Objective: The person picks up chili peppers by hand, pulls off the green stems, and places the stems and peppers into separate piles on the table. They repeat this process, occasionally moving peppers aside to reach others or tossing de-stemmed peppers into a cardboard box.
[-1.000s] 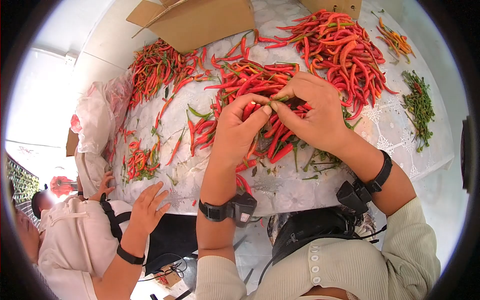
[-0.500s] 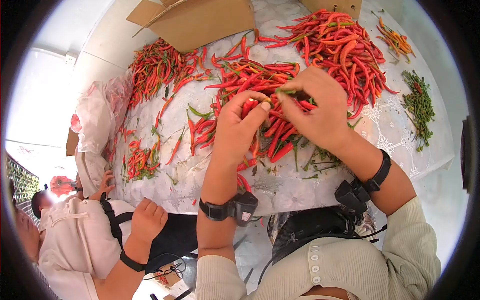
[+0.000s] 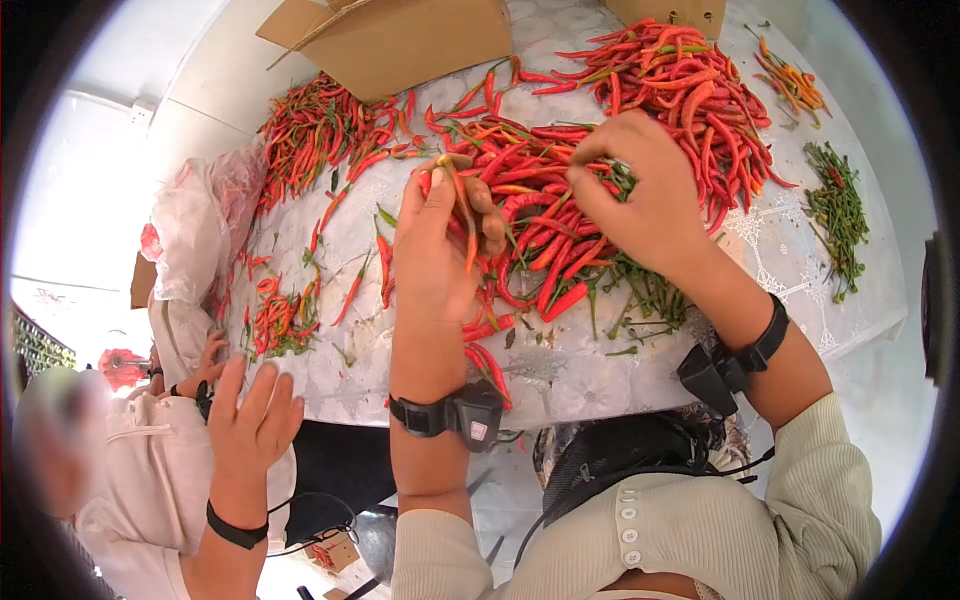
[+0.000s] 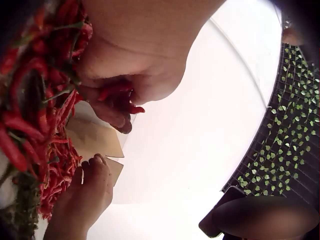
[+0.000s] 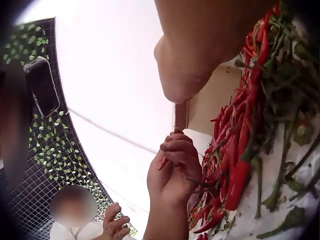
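Observation:
In the head view, my left hand (image 3: pixel 430 255) holds red chili peppers in its curled fingers. One orange-red chili (image 3: pixel 462 212) lies along the fingers with its pale end up by the thumb. My right hand (image 3: pixel 645 195) hovers over the near chili pile (image 3: pixel 540 215), fingers loosely bent, thumb apart from them, and no chili shows in it. Green stems (image 3: pixel 620 180) show through the gap beside its thumb. In the left wrist view a red chili tip (image 4: pixel 136 109) sticks out of the left hand. The right wrist view hides the right fingertips behind the hand.
Loose green stems (image 3: pixel 655 297) lie below the right hand. A large chili heap (image 3: pixel 690 100) and another stem pile (image 3: pixel 838 215) are at right. Cardboard boxes (image 3: pixel 400 50) stand at the back. Another person's hand (image 3: pixel 255 415) is raised at the left table edge.
My left hand has moved left and turned, showing the chilies in its fingers. My right hand has drawn away from it; the green stem it pinched no longer shows there.

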Demonstrator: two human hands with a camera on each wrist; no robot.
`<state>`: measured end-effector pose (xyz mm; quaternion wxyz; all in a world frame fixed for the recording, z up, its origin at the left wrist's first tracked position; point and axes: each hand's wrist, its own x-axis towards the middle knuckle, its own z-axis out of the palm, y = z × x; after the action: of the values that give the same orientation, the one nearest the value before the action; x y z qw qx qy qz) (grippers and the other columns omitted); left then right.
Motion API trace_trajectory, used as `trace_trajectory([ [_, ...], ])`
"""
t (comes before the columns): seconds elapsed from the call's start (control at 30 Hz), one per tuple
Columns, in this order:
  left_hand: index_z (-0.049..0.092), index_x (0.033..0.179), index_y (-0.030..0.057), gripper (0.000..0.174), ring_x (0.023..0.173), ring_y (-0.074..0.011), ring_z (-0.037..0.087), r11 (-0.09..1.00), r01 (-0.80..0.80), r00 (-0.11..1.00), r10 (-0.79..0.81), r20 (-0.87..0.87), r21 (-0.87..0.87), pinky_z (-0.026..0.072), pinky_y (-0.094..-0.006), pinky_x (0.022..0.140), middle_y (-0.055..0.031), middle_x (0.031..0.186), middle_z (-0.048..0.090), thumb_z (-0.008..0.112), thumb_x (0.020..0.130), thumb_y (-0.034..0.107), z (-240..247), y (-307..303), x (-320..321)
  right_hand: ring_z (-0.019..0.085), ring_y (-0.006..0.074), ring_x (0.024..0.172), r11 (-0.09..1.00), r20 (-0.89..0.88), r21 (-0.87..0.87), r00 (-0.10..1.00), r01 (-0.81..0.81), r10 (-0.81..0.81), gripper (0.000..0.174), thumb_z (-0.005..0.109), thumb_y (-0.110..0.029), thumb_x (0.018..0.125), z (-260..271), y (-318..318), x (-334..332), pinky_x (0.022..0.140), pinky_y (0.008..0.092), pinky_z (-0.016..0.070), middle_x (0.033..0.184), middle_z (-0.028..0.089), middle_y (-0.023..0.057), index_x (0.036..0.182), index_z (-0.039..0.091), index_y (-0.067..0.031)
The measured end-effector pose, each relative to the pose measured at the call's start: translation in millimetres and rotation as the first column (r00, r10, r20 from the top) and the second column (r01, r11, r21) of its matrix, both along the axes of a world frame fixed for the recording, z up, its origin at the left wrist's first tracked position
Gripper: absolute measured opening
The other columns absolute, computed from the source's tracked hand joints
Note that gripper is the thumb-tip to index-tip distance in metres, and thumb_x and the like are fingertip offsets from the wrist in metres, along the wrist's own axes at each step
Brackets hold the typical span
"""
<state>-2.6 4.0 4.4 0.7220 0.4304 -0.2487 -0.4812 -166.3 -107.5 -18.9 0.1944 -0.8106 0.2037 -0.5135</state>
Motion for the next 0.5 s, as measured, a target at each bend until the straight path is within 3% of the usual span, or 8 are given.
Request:
trace_trajectory([
  [0.1, 0.047, 0.105, 0.0092, 0.017, 0.06, -0.0135, 0.053, 0.999, 0.0, 0.999, -0.002, -0.037, -0.033, 0.0396, -0.0256, 0.047, -0.0035, 0.076, 0.055, 0.046, 0.094, 0.021, 2.9, -0.3, -1.0, 0.054, 0.0284, 0.077, 0.995, -0.245, -0.023, 0.965, -0.098, 0.089, 0.016, 0.069, -0.015, 0.067, -3.2, 10.7, -0.6, 0.068, 0.0377, 0.044, 0.076, 0.054, 0.01, 0.077, 0.06, -0.0055],
  [0.2, 0.048, 0.102, 0.0098, 0.014, 0.06, -0.0113, 0.05, 0.999, 0.0, 1.0, 0.001, 0.004, -0.037, 0.0379, -0.0244, 0.046, -0.0018, 0.074, 0.053, 0.049, 0.092, 0.02, -0.8, -0.8, 2.7, 0.053, 0.0286, 0.079, 0.981, -0.344, 0.07, 0.919, -0.179, 0.192, 0.017, 0.069, -0.017, 0.069, -10.8, 12.9, 0.0, 0.069, 0.0386, 0.044, 0.077, 0.053, 0.01, 0.077, 0.061, -0.0058],
  [0.3, 0.049, 0.098, 0.0089, 0.012, 0.055, -0.0073, 0.045, 0.998, 0.03, 0.999, -0.033, -0.04, -0.063, 0.0341, -0.0218, 0.043, 0.0003, 0.07, 0.049, 0.054, 0.089, 0.015, -4.7, -0.1, 7.9, 0.054, 0.0303, 0.078, 0.986, -0.348, 0.085, 0.923, -0.142, 0.163, 0.015, 0.067, -0.015, 0.071, -8.6, 12.9, -1.1, 0.069, 0.0402, 0.0442, 0.077, 0.055, 0.0108, 0.079, 0.06, -0.0049],
  [0.4, 0.051, 0.095, 0.007, 0.012, 0.048, -0.0044, 0.039, 0.994, 0.019, 1.0, -0.019, 0.004, -0.104, 0.0285, -0.0196, 0.039, 0.0025, 0.064, 0.045, 0.058, 0.086, 0.009, -6.0, 0.1, 8.2, 0.057, 0.0284, 0.074, 0.987, -0.228, 0.156, 0.97, -0.048, 0.083, 0.013, 0.065, -0.013, 0.075, -8.2, 12.3, 1.5, 0.067, 0.0373, 0.0458, 0.079, 0.058, 0.0111, 0.083, 0.059, -0.0042],
  [0.5, 0.053, 0.094, 0.0053, 0.015, 0.043, -0.0033, 0.034, 0.999, -0.012, 0.996, 0.016, 0.083, -0.051, 0.025, -0.0186, 0.037, 0.0033, 0.061, 0.045, 0.062, 0.082, 0.005, -1.3, 1.0, 0.8, 0.06, 0.02, 0.072, 0.833, -0.016, 0.529, 0.979, -0.163, 0.202, 0.012, 0.062, -0.009, 0.08, -2.9, 13.0, 2.3, 0.065, 0.0309, 0.0475, 0.081, 0.061, 0.0092, 0.088, 0.057, -0.002],
])
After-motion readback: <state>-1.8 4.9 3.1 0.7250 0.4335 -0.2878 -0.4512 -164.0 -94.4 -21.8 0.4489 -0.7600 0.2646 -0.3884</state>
